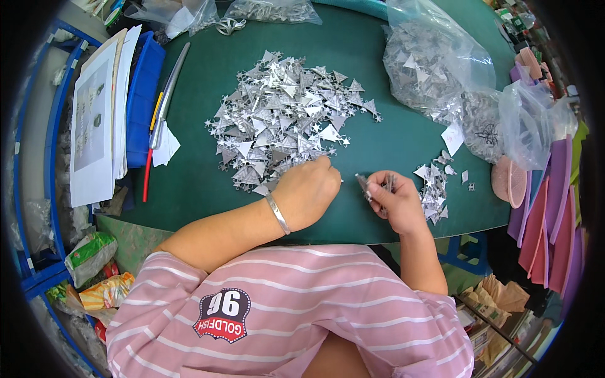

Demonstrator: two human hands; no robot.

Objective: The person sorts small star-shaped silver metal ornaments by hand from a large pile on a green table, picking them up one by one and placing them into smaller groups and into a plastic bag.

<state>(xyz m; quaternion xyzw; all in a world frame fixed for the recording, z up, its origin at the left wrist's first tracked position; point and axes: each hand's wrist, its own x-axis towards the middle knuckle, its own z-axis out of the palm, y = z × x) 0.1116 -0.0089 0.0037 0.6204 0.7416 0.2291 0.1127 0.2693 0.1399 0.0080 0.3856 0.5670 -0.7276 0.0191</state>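
Note:
A big heap of silver metal triangular charms (277,120), with small stars on their corners, lies on the green table (189,189) in front of me. My left hand (305,194), a silver bangle on its wrist, is at the heap's near right edge. Its fingers are curled closed, and what they hold, if anything, is hidden. To its right, my right hand (398,205) is closed round several of the metal charms (364,184), which stick out past the thumb and fingers. Beside that hand lies a smaller pile of silver charms (433,192).
Clear plastic bags of metal parts (428,69) stand at the far right, near a pink mesh basket (508,181). A blue bin (145,94) with papers (104,120), a red pen (147,173) and long tweezers (171,82) are on the left. Pink and purple sheets (548,214) hang at the right.

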